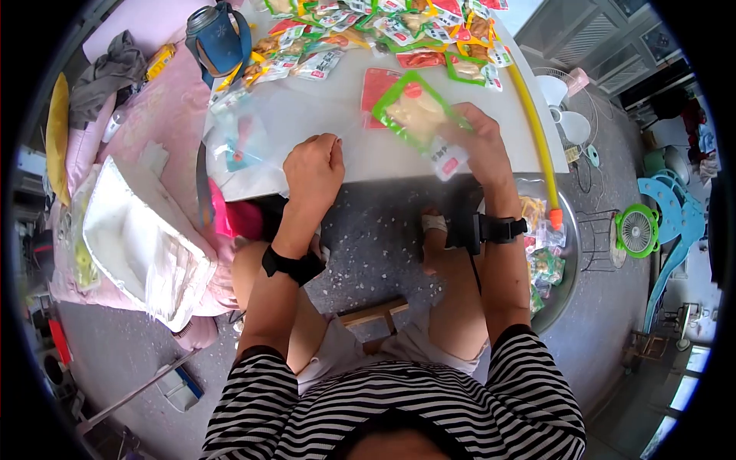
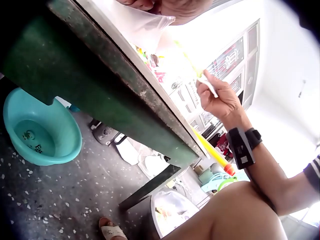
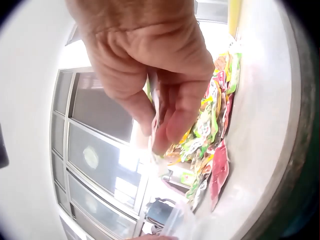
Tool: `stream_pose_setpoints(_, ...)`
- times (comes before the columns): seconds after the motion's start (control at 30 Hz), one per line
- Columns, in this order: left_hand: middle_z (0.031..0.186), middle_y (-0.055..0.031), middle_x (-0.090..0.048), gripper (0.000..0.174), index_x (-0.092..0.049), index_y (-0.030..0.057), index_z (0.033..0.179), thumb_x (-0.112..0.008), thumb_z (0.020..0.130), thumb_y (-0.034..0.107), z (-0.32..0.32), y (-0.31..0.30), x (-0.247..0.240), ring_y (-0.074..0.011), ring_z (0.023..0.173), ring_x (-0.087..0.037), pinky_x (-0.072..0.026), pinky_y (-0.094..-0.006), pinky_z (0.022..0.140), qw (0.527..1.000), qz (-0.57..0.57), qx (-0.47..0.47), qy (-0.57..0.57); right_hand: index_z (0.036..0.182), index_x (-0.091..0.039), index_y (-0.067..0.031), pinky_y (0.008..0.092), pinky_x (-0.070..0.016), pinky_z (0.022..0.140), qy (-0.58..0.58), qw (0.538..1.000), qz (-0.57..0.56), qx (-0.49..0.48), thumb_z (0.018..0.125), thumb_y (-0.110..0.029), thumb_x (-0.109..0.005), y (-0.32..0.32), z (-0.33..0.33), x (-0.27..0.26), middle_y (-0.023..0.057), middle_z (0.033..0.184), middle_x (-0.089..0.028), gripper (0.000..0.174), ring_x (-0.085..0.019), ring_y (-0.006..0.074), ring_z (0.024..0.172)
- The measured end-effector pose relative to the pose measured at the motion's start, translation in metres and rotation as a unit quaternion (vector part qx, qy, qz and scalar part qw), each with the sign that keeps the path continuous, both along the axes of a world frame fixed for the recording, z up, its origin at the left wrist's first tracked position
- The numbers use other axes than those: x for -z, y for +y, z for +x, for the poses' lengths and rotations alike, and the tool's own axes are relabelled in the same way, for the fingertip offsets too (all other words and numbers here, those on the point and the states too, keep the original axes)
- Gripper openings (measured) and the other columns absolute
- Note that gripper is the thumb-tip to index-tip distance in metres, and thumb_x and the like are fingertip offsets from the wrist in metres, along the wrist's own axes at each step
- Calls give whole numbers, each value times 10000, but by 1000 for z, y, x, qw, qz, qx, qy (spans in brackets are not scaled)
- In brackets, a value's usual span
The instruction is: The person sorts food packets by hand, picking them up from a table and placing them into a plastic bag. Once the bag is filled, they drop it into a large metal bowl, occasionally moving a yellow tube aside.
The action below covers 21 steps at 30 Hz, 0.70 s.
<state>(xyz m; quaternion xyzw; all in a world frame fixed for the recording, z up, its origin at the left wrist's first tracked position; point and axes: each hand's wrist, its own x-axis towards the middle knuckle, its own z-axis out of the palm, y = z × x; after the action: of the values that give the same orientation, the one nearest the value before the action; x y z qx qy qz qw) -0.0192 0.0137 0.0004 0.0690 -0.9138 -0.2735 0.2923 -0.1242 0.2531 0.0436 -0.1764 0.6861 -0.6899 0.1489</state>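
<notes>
My right hand (image 1: pixel 481 146) pinches the edge of a green-bordered food packet (image 1: pixel 414 115) with pale contents, held above the table's front part. In the right wrist view, the thumb and fingers of the right hand (image 3: pixel 150 75) squeeze that packet, seen edge-on. My left hand (image 1: pixel 313 170), fingers curled, grips the edge of a clear plastic bag (image 1: pixel 268 126) spread over the table's left front. The bag also shows below the left hand (image 2: pixel 182 9) in the left wrist view. A red packet (image 1: pixel 377 92) lies flat behind the green-bordered one.
Several colourful packets (image 1: pixel 399 31) are heaped at the back of the white table (image 1: pixel 506 146). A blue flask (image 1: pixel 215 42) stands back left. A foam box (image 1: pixel 146 238) is at left, a metal basin (image 1: pixel 569 268) of packets at lower right, a yellow tube (image 1: pixel 537 138) along the right edge.
</notes>
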Motion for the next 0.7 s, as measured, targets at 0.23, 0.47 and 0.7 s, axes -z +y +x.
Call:
stream_pose_setpoints(0.23,716,-162,-620,69,-647,17,842,-595,817,55,1,1,2,-362,628,-604,-461,-427,556,999,-24,-9,22,1040,-653,-11,220,-492,698,-54,988,52,-133,793,-45,-706,-25,17,13,0,904,-666,255,-600,60,779)
stream_pose_setpoints(0.47,775,-148,-614,187,-633,17,977,-597,794,25,11,15,-2,-340,629,-608,-466,-417,548,995,-56,83,27,1160,-635,-12,257,-530,708,-178,978,-26,-102,781,-49,-705,-57,27,20,48,924,-682,387,-642,121,773)
stream_pose_setpoints(0.7,751,-147,-586,212,-620,20,998,-608,787,32,8,8,1,-355,627,-594,-459,-424,549,996,-69,64,11,1138,-645,-21,263,-536,588,-152,987,2,-54,800,-55,-673,-71,37,30,49,828,-677,341,-630,123,664)
